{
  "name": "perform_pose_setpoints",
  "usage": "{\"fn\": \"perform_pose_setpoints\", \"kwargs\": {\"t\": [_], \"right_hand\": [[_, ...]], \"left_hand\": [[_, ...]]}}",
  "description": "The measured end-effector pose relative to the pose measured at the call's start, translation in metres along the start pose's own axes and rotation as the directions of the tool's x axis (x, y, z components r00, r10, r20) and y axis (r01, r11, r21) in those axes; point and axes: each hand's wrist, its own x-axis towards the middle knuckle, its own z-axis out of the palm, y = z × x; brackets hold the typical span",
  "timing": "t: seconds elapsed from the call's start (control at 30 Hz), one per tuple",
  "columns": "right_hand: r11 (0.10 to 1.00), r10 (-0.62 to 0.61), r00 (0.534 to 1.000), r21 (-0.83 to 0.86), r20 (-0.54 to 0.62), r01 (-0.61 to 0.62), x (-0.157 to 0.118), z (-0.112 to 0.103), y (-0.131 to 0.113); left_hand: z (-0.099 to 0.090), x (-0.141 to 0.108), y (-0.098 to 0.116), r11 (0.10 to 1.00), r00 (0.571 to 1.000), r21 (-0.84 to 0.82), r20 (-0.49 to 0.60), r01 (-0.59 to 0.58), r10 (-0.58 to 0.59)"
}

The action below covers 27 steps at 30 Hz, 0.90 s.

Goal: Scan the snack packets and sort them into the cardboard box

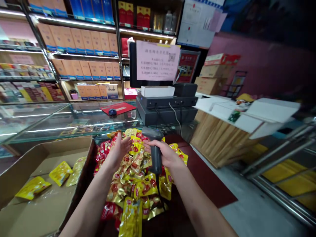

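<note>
A dark grey barcode scanner (156,158) hangs upright at my right hand (168,154). The thumb crosses the top of its handle, and the fingertips show on the handle's left side; its black cord runs down over the packets. My left hand (119,149) is open, fingers stretched toward the right, holding nothing above the pile. Under both hands lies a heap of shiny snack packets (135,164) in yellow, gold and red. At left stands an open cardboard box (41,214) with 3 packets inside, one of them a yellow packet (33,187).
Behind the heap is a glass counter (81,113) with a red mat (123,107) and a computer mouse (112,112). A monitor (133,65) with a pink paper sign stands over a black cash drawer (168,113). A wooden cabinet (212,138) and metal rails (283,164) are at right.
</note>
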Motion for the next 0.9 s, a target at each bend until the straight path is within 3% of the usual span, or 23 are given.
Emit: {"fn": "perform_pose_setpoints", "kwargs": {"t": [0.1,0.2,0.27,0.33,0.4,0.47,0.53,0.63,0.73,0.8,0.9], "right_hand": [[0.995,0.056,0.997,0.085,-0.05,-0.052,-0.007,-0.02,0.009],[0.993,0.055,0.992,0.111,-0.112,-0.042,-0.011,-0.034,0.018],[0.99,0.081,0.989,0.121,-0.125,-0.066,-0.013,-0.039,0.024],[0.987,0.102,0.987,0.136,-0.127,-0.085,-0.014,-0.042,0.029],[0.986,0.094,0.988,0.151,-0.124,-0.075,-0.014,-0.04,0.033],[0.987,0.07,0.991,0.15,-0.111,-0.053,-0.011,-0.037,0.036],[0.989,0.056,0.994,0.143,-0.09,-0.042,-0.008,-0.032,0.04],[0.985,0.06,0.994,0.164,-0.09,-0.045,-0.003,-0.024,0.044],[0.962,0.082,0.99,0.267,-0.116,-0.049,0.001,-0.018,0.042],[0.935,0.074,0.993,0.352,-0.091,-0.038,0.004,-0.014,0.037],[0.9,-0.002,1.0,0.435,-0.001,0.002,0.012,-0.007,0.027]], "left_hand": [[0.006,0.001,-0.015,0.973,0.996,0.227,0.08,-0.054,0.037],[0.007,0.001,-0.022,0.857,0.987,0.496,0.143,-0.136,0.074],[0.007,0.0,-0.023,0.667,0.974,0.711,0.187,-0.222,0.125],[0.007,-0.001,-0.023,0.376,0.953,0.881,0.226,-0.288,0.201],[0.008,-0.001,-0.024,0.12,0.935,0.949,0.257,-0.292,0.243],[0.011,-0.001,-0.028,-0.02,0.933,0.959,0.279,-0.282,0.228],[0.015,-0.001,-0.033,-0.09,0.933,0.956,0.293,-0.28,0.208],[0.021,0.0,-0.039,-0.145,0.933,0.953,0.292,-0.265,0.21],[0.024,0.003,-0.037,-0.108,0.929,0.96,0.278,-0.259,0.244],[0.023,0.009,-0.031,-0.003,0.924,0.96,0.271,-0.28,0.268],[0.019,0.025,-0.02,0.278,0.925,0.899,0.261,-0.337,0.277]]}}
